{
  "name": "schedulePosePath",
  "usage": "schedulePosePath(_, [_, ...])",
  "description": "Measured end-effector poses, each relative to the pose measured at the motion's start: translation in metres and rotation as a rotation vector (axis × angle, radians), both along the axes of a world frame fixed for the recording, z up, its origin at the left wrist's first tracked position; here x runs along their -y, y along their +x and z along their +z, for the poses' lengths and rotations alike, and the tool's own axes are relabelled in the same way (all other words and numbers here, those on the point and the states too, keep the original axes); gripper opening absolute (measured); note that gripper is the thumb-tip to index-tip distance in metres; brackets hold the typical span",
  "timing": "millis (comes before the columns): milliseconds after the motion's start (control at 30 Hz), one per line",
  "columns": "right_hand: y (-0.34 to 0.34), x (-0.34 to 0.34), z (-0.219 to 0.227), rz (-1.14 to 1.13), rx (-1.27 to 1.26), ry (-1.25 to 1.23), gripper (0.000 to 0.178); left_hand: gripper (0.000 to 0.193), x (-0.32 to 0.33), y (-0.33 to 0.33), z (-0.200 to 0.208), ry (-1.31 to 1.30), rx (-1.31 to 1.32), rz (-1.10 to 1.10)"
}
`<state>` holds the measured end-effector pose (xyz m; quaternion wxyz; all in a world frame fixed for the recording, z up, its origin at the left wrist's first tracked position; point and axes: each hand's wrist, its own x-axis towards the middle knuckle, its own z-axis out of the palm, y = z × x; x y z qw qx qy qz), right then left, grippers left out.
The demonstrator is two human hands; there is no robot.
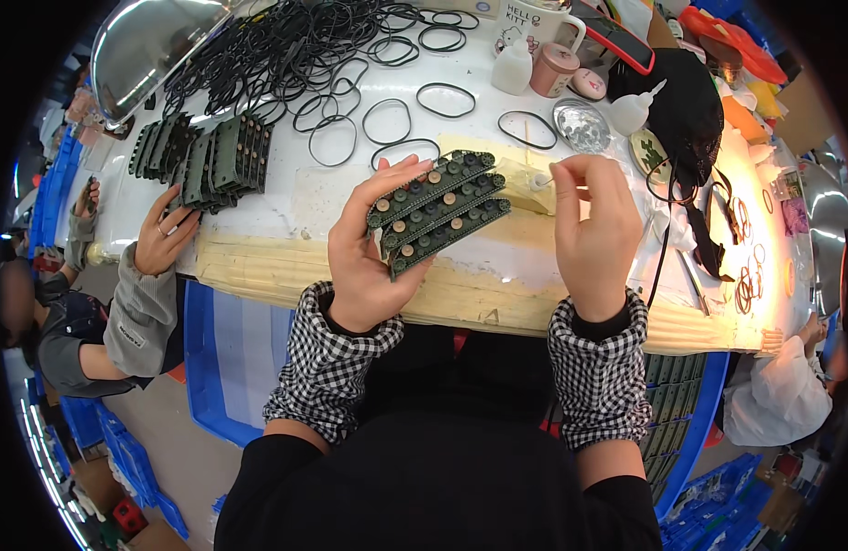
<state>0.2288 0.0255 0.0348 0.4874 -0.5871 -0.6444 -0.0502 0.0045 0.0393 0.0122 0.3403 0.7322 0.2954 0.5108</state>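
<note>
- Left hand (LH): raised over near table edge, wrist bent; clamped on studded strips, thumb at lower side, fingers wrapped behind
- Studded strips: 3 pcs visible, dk green w/ round tan & dark studs, fanned side by side and tilted up to the right, in LH, above table
- Right hand (RH): forearm upright, wrist raised, thumb & index tips tog. at a small pale rod, just R of strips; cannot tell if rod is pinched; other fingers curled
- Both forearms: in from lower edge, checked sleeve covers at wrists
- Clear round dish: beyond RH, holds small shiny pcs
- Pale round dish: R of clear dish, holds green pcs
- Squeeze bottles: white bottle upright beside pink jar; nozzle bottle tilted, nozzle up-right; contents cannot be told
- White mug: behind white bottle, inside hidden
- Left blue bin: below table, pale interior
- Right blue bin: below table, holds rows of green strips
- Co-worker's hand: far L, by stacked green pcs
</note>
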Motion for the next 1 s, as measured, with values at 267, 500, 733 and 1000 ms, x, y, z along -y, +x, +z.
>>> schedulePosePath(267, [-0.018, 0.011, 0.016, 0.263, -0.563, 0.102, 0.011, 0.057, 0.001, 0.004, 0.001, -0.006, 0.016, -0.032])
schedulePosePath(500, [-0.029, 0.006, 0.019, 0.506, -0.911, -0.047, 0.012, 0.057, 0.0, 0.005, 0.001, 0.015, -0.02, -0.035])
schedulePosePath(733, [-0.031, 0.005, 0.02, 0.474, -0.856, -0.053, 0.012, 0.057, 0.0, 0.003, 0.002, 0.02, -0.028, -0.036])
schedulePosePath(1000, [-0.031, 0.004, 0.018, 0.446, -0.89, -0.022, 0.012, 0.058, -0.001, 0.0, 0.001, 0.053, -0.078, -0.066])
